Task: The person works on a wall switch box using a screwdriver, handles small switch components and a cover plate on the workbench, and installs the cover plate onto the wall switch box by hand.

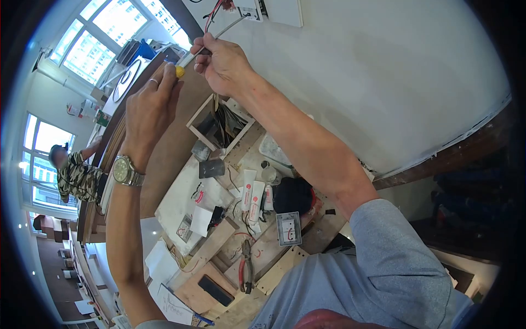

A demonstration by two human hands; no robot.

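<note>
My left hand (150, 107), with a watch on its wrist, is closed at the yellow end of what looks like a long screwdriver (230, 27). Closer to its tip, my right hand (226, 64) pinches the same tool between thumb and fingers. The thin shaft slants up to a white wall socket or switch box (251, 12). Whether the tip sits in a screw is too small to tell. Red and dark wires (211, 17) hang beside the box, left of the shaft.
Below my arms, a cluttered bench carries pliers (246, 266), a phone (215, 290), white tubes (255, 200), a grey box (289, 228) and a dark cap (293, 195). A wooden box (204, 129) stands against the wall. Another person (76, 172) is at the far left.
</note>
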